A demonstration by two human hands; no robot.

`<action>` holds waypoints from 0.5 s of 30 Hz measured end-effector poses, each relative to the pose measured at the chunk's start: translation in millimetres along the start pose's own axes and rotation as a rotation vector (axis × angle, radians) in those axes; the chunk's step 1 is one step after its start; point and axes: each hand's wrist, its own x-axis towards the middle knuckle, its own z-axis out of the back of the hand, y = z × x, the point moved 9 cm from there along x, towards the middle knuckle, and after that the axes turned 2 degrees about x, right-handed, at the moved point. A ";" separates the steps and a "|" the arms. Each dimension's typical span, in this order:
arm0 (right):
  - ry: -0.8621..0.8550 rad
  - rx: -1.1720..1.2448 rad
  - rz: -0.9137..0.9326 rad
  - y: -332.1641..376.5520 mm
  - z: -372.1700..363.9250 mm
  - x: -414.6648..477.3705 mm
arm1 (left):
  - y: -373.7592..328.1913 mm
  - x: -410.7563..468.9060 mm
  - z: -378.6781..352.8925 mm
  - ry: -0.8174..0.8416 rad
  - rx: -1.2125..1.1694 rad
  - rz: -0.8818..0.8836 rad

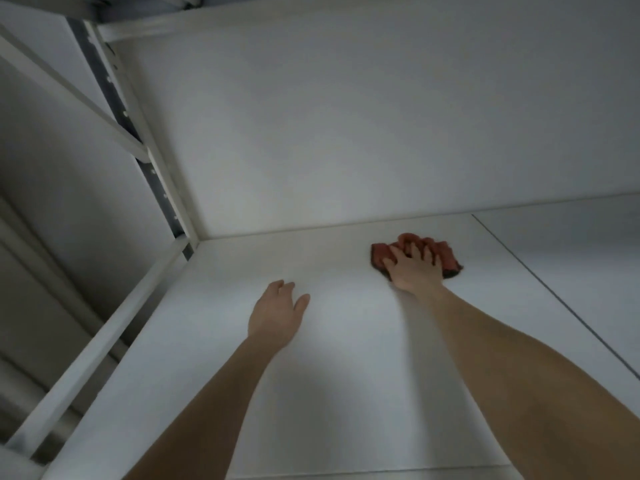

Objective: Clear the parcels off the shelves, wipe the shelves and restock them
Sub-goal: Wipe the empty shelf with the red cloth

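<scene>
Pressing cloth (449,258) near shelf (346,362) back edge

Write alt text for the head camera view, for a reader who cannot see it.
A person's right hand presses a crumpled red cloth onto a white shelf near the back wall. The left hand, holding nothing, is held out to its left.
</scene>
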 end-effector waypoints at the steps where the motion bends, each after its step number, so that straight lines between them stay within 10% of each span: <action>1: 0.003 0.007 -0.053 -15.6 3.4 -7.0 | -6.5 -8.7 -0.6 0.011 0.001 -0.011; 15: 0.154 -0.090 0.392 47.5 -36.4 -229.1 | -55.6 -132.7 6.6 0.047 -0.098 0.054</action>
